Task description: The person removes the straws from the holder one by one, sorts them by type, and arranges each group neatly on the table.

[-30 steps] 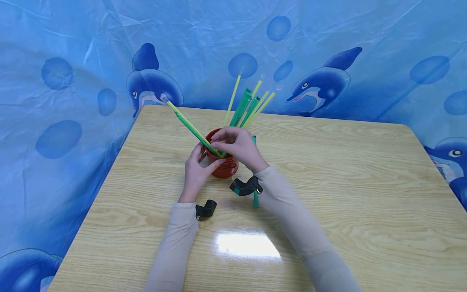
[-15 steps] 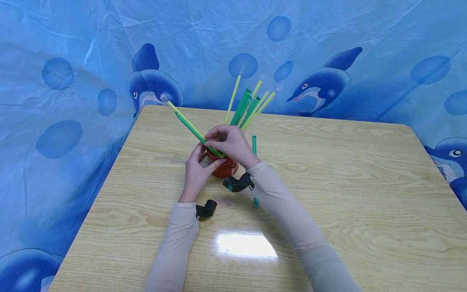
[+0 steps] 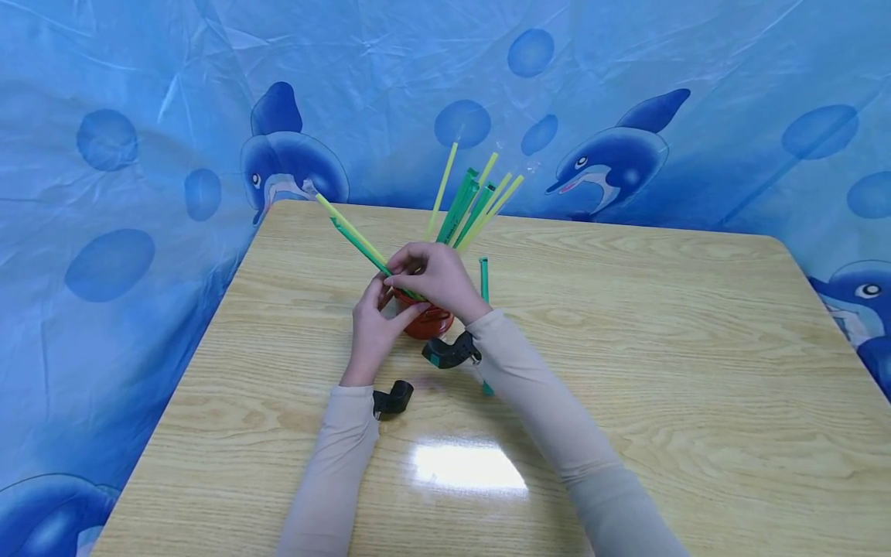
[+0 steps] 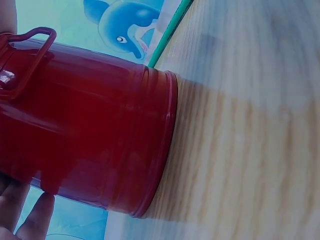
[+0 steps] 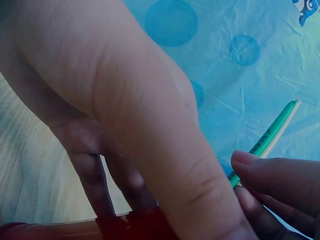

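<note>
A red can (image 3: 426, 323) with a wire handle (image 4: 49, 42) stands upright on the table. My left hand (image 3: 376, 329) grips its rim side, with fingers (image 4: 39, 215) against the wall in the left wrist view. Over the mouth, my right hand (image 3: 438, 278) pinches a green straw (image 5: 274, 127) near the rim. This straw and a yellow straw (image 3: 344, 220) lean out to the left. At the back of the can, several yellow straws (image 3: 445, 186) and green-wrapped straws (image 3: 459, 205) lean the other way. The lower ends inside the can are hidden.
One green straw (image 3: 484, 278) lies on the wooden table (image 3: 661, 371) right of the can, partly covered by my right forearm. Black cameras (image 3: 448, 352) sit on both wrists. A blue dolphin-print sheet (image 3: 390, 93) hangs along the back and left.
My right hand has shifted slightly left across the can's mouth towards the left fingers. The left-leaning straws have tilted a little farther left. My left hand stays in place.
</note>
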A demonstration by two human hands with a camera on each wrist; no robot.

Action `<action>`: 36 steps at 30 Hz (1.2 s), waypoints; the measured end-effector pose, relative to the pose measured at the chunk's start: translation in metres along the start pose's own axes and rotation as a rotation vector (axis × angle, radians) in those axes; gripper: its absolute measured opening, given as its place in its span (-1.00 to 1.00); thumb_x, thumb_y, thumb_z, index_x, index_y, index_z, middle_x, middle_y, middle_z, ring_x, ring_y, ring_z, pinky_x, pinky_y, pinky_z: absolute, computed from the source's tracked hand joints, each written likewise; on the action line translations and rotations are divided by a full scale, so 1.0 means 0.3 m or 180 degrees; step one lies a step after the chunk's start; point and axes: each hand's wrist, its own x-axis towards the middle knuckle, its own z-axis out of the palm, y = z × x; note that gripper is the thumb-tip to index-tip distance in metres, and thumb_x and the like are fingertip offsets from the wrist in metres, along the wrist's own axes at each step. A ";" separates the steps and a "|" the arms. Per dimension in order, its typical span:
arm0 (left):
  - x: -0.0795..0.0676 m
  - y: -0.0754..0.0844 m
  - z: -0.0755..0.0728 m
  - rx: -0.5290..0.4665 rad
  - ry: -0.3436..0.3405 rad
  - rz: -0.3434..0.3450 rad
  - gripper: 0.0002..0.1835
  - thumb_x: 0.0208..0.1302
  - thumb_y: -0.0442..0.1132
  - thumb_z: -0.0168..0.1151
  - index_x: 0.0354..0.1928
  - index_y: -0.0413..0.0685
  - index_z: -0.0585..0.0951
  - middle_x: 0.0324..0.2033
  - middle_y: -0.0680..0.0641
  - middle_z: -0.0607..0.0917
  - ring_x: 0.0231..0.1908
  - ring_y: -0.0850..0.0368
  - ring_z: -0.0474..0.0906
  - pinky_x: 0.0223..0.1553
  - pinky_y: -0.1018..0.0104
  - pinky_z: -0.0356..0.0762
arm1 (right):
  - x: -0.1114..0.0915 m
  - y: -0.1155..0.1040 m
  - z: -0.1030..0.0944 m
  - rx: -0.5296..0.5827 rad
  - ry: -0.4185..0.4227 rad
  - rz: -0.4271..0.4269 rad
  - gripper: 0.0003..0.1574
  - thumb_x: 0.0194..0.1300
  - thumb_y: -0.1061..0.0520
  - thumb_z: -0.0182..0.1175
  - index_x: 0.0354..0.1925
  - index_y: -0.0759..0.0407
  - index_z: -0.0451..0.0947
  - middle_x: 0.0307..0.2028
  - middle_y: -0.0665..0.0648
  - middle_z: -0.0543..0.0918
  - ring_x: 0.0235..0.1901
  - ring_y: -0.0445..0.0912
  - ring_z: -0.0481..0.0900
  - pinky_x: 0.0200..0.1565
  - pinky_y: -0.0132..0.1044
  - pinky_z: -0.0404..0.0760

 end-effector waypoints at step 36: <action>-0.002 -0.005 -0.003 0.0014 -0.0015 0.0029 -0.33 0.12 -0.20 0.38 0.29 -0.06 0.36 0.22 -0.09 0.43 0.24 0.02 0.34 0.26 0.19 0.29 | -0.032 -0.014 -0.021 0.0515 0.0231 -0.0166 -0.87 0.20 0.27 0.27 -0.24 0.29 0.64 -0.35 0.14 0.66 -0.37 -0.12 0.64 -0.25 -0.28 0.63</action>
